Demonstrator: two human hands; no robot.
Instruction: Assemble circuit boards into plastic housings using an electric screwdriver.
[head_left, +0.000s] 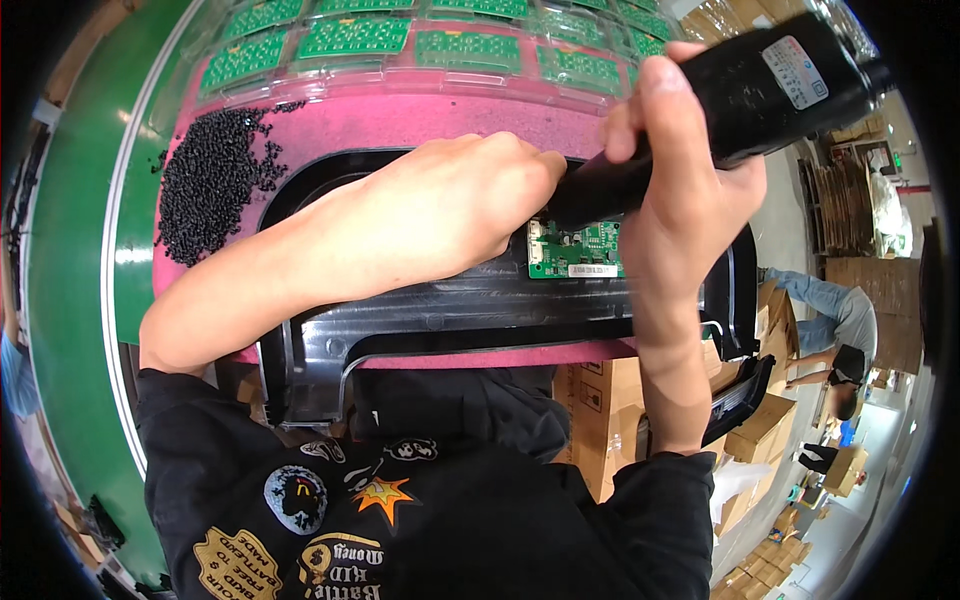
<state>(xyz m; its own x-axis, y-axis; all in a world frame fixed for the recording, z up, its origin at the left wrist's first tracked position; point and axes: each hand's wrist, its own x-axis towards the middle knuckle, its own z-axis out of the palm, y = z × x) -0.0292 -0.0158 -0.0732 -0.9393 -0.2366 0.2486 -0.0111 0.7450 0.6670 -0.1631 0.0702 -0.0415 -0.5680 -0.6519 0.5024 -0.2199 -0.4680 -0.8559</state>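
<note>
Right hand: clasped round the driver, above the surface's right side. Left hand: curled beside the driver's tip, contents hidden, impossible to say whether grasping. Below: the board, in the housing overhanging the near edge. Expect a weighty, stiff driver, best held round its barrel; a light, fragile board, best taken by its edges.

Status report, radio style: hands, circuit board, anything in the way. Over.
Right hand gripping black tool. Left hand by tool's lower end, grip hidden. Green circuit board within black housing, partly visible. Tool and right hand cover part of it.
</note>
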